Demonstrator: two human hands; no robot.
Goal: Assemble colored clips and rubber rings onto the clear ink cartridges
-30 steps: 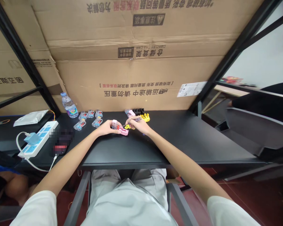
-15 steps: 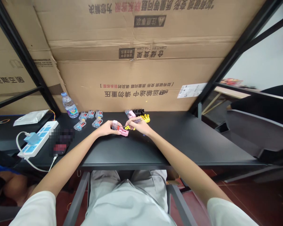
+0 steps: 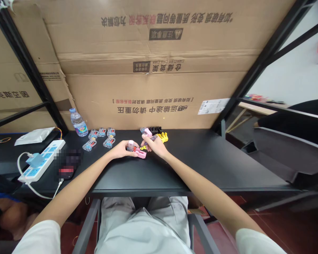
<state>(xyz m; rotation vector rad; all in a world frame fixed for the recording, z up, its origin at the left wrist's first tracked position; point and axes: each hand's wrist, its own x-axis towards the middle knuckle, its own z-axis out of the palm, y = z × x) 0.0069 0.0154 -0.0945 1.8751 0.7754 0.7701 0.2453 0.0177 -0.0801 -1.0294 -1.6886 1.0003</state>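
Small plastic part [image 3: 130, 145], pink top over a clear body, upright in the left hand [image 3: 119, 150]: hand curled and nearly closed, thumb and fingertips pinching the part. Slim purple-and-clear piece [image 3: 153, 138], tilted, in the right hand [image 3: 155, 146]: thumb and forefinger closed on it, other fingers loosely curled. Exact seating of both grips too small to make out. Hands close together over the middle of a black desk [image 3: 201, 173], fingertips nearly meeting.

Pink block [image 3: 141, 153] with a red piece [image 3: 135, 149] at its end, directly between the hands, low on the desktop; contact with the left hand impossible to tell. Tiny yellow piece [image 3: 143, 147] just beside the block, under the right hand. Farther back, a small cluster near the cardboard: yellow comb-shaped part [image 3: 163, 137], black comb-shaped part [image 3: 155, 129], second pink part [image 3: 147, 132].

Left of the hands, five clear cases with red and blue insides [image 3: 109, 141], in two loose rows. Beyond them, a plastic water bottle [image 3: 78, 123], upright against the cardboard; a white packet [image 3: 34, 136]; a white power strip [image 3: 41, 160] with a blue plug adapter [image 3: 34, 159] and white cable. Behind everything, a large cardboard sheet [image 3: 148, 88] printed with upside-down Chinese text.
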